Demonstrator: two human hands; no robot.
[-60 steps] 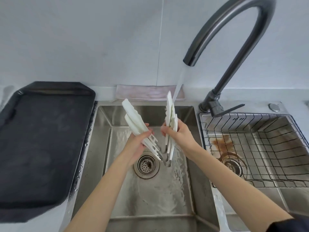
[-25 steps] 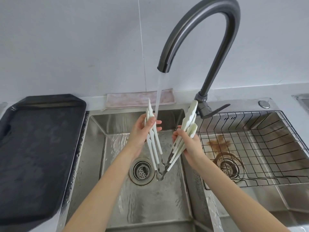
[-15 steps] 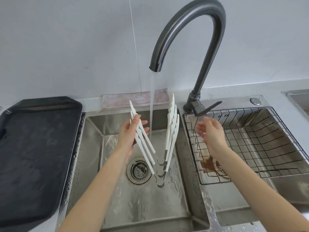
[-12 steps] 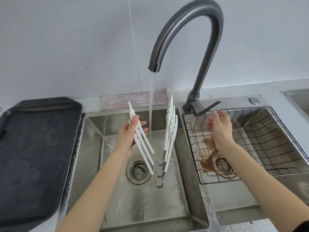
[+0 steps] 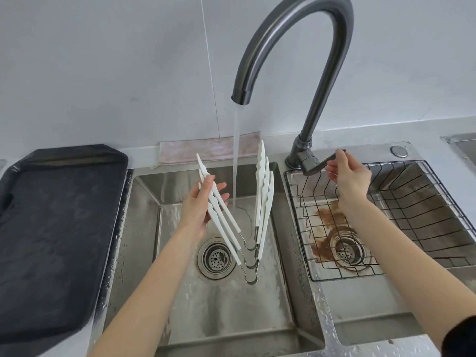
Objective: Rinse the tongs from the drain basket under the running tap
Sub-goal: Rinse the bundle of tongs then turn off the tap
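Three white tongs [image 5: 262,199] with metal hinge ends stand spread in a V over the left sink basin [image 5: 144,240]. My left hand [image 5: 199,210] grips their left arms; the right arms stand free. The water stream [image 5: 236,161] from the dark curved tap [image 5: 309,73] falls between the two sets of arms without touching them. My right hand [image 5: 347,176] is up at the tap's lever handle [image 5: 322,163], fingers pinched on its tip. The black wire drain basket [image 5: 422,215] sits in the right basin, with nothing in it.
A dark tray [image 5: 56,222] lies on the counter to the left. A pinkish cloth [image 5: 206,150] lies folded behind the sink. Each basin has a round drain strainer [image 5: 216,257]; the right basin shows a brown stain [image 5: 329,222].
My right hand has let go of the tongs' right arms and moved right and up to the tap lever. My left hand still holds the tongs, which have spread open.
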